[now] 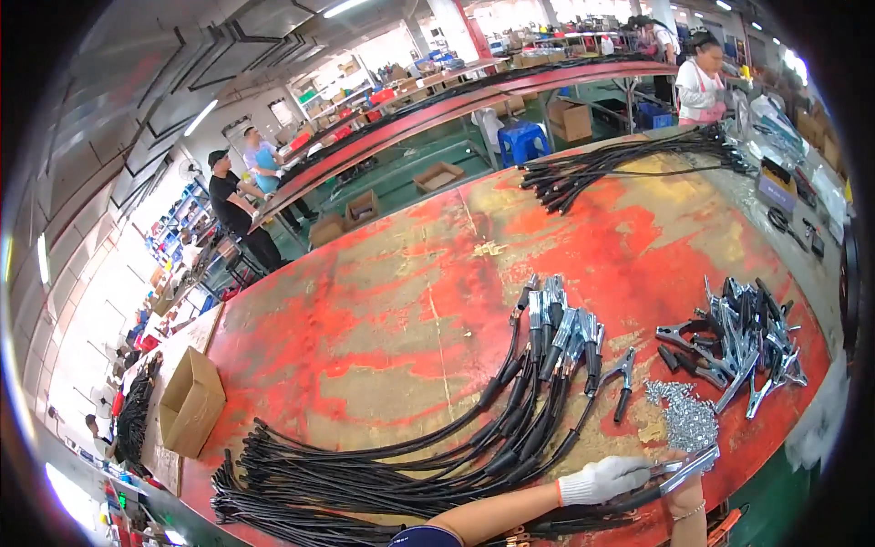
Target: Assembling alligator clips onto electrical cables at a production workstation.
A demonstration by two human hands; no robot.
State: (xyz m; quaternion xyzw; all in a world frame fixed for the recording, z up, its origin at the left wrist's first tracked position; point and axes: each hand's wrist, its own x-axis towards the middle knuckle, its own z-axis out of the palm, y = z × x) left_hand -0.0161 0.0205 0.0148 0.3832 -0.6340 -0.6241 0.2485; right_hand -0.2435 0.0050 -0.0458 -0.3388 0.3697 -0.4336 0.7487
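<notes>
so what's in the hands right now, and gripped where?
The gloved left hand grips a metal clamp by its handle end, with the jaws pointing right. The right hand, mostly hidden beneath, seems to support the same clamp; its exact hold cannot be told.

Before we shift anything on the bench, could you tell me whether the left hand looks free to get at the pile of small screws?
Probably yes: the gloved left hand lies close below the screw pile, with only bare red table between. It already grips a metal clamp, though.
</notes>
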